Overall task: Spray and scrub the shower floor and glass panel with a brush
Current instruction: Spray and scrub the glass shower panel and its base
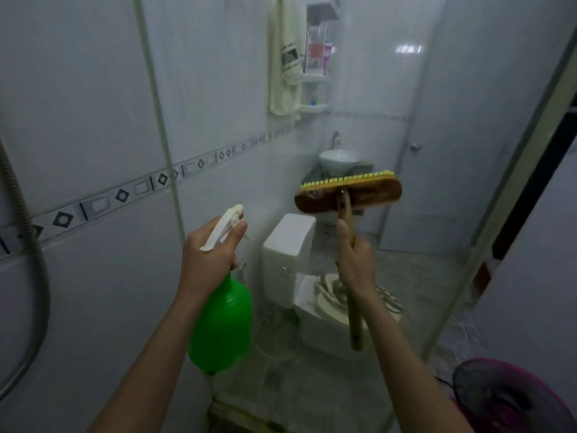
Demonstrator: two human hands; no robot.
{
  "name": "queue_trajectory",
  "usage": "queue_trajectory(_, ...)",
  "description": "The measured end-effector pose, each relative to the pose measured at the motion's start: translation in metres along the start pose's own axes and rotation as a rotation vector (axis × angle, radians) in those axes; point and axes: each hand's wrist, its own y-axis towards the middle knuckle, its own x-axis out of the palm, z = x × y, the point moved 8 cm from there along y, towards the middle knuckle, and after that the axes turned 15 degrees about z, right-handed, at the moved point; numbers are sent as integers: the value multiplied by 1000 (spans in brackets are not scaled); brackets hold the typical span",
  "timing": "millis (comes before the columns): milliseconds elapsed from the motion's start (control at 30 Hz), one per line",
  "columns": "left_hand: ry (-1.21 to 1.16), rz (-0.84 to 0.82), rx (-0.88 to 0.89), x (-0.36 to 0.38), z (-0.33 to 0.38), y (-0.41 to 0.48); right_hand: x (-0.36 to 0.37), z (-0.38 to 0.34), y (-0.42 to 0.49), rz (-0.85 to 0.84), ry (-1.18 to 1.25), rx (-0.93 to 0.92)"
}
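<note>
Head view: left hand [209, 257] grips the green spray bottle [222, 326], nozzle aimed at the glass panel [437, 189]. Right hand [354, 260] clasps the brush [348, 195] handle, bristles raised to the glass, apparently for scrubbing.

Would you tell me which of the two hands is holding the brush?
The right hand: it grips the brush by its wooden handle, while the left hand holds the green spray bottle.

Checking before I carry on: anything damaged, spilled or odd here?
Only whitish smears on the clear glass panel below the wooden yellow-bristled brush, level with the white toilet; nothing looks broken or spilled.
</note>
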Motion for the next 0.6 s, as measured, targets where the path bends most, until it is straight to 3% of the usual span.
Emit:
queue_trajectory(167,-21,-4,11,16,15,-2,-21,-79,69,127,115,-142)
queue_trajectory(367,-77,-39,16,34,36,-8,-59,16,14,83,51,-5)
queue_trajectory(600,-83,-100,35,54,55,-11,-65,-116,87,105,20,-128)
